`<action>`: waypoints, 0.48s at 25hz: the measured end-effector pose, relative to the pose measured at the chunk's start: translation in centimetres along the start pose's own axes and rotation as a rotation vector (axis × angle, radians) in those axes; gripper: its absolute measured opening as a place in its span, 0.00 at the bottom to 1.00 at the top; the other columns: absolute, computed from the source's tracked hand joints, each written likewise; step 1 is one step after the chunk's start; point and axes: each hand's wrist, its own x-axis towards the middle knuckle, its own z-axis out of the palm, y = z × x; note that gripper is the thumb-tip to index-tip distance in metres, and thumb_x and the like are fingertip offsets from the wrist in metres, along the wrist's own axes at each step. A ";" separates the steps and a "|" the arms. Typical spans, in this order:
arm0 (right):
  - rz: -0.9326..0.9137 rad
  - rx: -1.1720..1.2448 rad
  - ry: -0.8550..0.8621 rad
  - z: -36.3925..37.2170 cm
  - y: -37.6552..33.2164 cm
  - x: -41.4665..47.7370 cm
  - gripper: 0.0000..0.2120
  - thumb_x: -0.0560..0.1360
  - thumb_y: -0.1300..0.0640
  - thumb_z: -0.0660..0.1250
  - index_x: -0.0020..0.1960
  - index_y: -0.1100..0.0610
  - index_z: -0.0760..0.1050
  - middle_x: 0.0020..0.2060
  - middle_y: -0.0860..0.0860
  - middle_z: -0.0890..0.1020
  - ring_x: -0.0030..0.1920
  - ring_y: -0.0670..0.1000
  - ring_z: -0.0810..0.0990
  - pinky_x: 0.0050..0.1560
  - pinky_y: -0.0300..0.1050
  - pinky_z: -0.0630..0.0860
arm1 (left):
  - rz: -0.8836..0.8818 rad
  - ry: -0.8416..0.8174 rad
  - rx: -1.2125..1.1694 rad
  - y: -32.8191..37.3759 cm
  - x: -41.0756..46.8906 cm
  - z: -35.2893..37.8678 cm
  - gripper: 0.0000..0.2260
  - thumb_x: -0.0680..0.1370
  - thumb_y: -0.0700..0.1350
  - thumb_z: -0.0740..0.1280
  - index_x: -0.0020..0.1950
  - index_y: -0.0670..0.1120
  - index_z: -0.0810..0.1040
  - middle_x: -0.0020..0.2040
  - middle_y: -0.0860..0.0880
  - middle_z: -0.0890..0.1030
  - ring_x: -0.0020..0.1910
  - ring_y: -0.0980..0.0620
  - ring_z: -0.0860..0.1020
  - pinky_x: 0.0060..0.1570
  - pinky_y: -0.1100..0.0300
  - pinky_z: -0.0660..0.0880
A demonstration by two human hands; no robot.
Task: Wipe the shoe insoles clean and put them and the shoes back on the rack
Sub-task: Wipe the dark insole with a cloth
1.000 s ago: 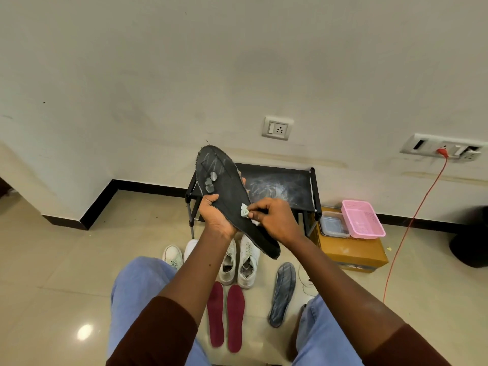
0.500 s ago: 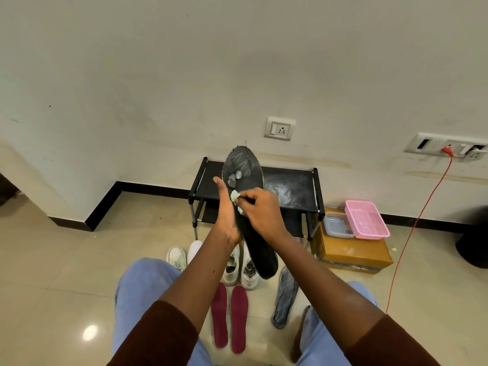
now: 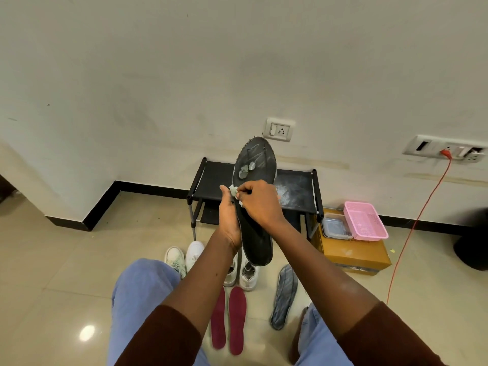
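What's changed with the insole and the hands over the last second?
The black insole swung from leaning left to nearly upright, toe up. The right hand slid the wipe toward its left edge. Unchanged: the left hand grips the insole, the right pinches the wipe; red insoles, grey insole and shoes lie on the floor.

A: What's held up?
B: A black insole (image 3: 254,228), toe toward twelve o'clock. The left hand (image 3: 229,220) grips its edge, and the right hand (image 3: 260,202) pinches a small pale wipe (image 3: 233,191) against it.
A: And the floor?
B: Red insoles (image 3: 237,320) at six o'clock from the black shoe rack (image 3: 214,180), a grey insole (image 3: 285,294) at five.
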 end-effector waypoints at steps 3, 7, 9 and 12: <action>-0.005 0.020 -0.089 -0.1 -0.3 -2.2 0.08 0.75 0.61 0.64 0.50 0.58 0.82 0.46 0.54 0.84 0.48 0.50 0.79 0.66 0.33 0.57 | -0.014 0.103 0.059 1.1 0.0 0.3 0.39 0.75 0.71 0.49 0.58 0.37 0.76 0.48 0.37 0.82 0.52 0.42 0.79 0.49 0.50 0.75; 0.008 0.053 -0.174 -0.6 0.0 -4.0 0.08 0.73 0.64 0.66 0.49 0.61 0.82 0.45 0.57 0.84 0.44 0.50 0.79 0.54 0.38 0.72 | 0.046 0.239 0.120 1.8 0.2 0.5 0.33 0.80 0.62 0.45 0.68 0.37 0.69 0.62 0.38 0.76 0.64 0.42 0.72 0.54 0.54 0.70; 0.019 0.064 -0.215 -0.8 0.2 -4.0 0.07 0.73 0.64 0.67 0.50 0.62 0.81 0.44 0.57 0.84 0.39 0.47 0.78 0.51 0.39 0.75 | 0.080 0.248 0.124 1.9 0.2 0.6 0.29 0.82 0.58 0.44 0.69 0.38 0.68 0.66 0.39 0.72 0.68 0.41 0.69 0.56 0.54 0.67; 0.015 0.113 -0.183 -0.9 0.0 -3.5 0.07 0.73 0.63 0.67 0.49 0.62 0.81 0.41 0.56 0.84 0.33 0.44 0.76 0.58 0.35 0.70 | 0.082 0.205 0.099 2.0 0.3 0.6 0.30 0.82 0.59 0.46 0.68 0.37 0.70 0.57 0.40 0.78 0.61 0.41 0.74 0.54 0.53 0.71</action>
